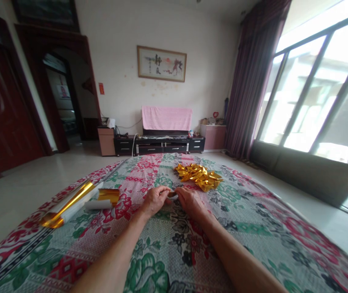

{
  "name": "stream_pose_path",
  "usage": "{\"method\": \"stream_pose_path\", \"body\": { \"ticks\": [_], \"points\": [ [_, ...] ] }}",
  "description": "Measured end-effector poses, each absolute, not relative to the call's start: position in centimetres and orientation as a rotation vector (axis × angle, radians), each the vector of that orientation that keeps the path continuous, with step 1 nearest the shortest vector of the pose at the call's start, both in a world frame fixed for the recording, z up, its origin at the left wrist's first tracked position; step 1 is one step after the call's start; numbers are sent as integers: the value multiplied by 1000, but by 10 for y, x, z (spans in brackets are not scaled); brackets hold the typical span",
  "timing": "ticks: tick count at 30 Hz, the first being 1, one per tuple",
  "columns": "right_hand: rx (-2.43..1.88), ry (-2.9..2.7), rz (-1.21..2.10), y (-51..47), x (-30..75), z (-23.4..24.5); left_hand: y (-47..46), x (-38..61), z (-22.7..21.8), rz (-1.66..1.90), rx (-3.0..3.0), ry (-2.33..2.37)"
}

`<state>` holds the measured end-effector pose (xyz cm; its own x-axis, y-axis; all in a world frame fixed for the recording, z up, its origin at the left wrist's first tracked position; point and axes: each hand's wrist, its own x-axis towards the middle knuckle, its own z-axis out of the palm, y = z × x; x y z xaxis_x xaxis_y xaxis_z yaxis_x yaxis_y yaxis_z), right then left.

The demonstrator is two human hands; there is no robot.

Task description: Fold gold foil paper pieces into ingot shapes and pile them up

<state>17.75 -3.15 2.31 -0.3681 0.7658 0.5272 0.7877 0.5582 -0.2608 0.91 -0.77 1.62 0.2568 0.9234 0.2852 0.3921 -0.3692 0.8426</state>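
Note:
My left hand (156, 199) and my right hand (190, 200) meet over the middle of the patterned cloth, fingertips pinched. Between them is a small piece of gold foil paper (172, 194), dull in this light and mostly covered by the fingers. Just beyond my right hand lies a heap of folded gold foil paper shapes (200, 176), shiny and pointed. To the left of my left hand, a few curled gold foil sheets with white backs (99, 203) rest on the cloth. Further left is a longer gold and white roll (70, 203).
A flowered cloth (149, 268) covers the broad surface before me. Past its far edge stands a low black cabinet (161, 147) with a pink cloth (166, 118) draped over a screen. Windows and a purple curtain (250, 81) are at the right, doorways at the left.

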Motion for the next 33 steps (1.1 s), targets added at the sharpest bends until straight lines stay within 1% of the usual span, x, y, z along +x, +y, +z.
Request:
{"method": "stream_pose_path", "body": {
  "ticks": [7,33],
  "points": [
    [-1241,-2208,-67,-33,177,24,-8,9,15,999,1827,1139],
    [-1183,-2133,-24,-35,174,22,-8,12,14,1213,1945,1124]
  ]
}}
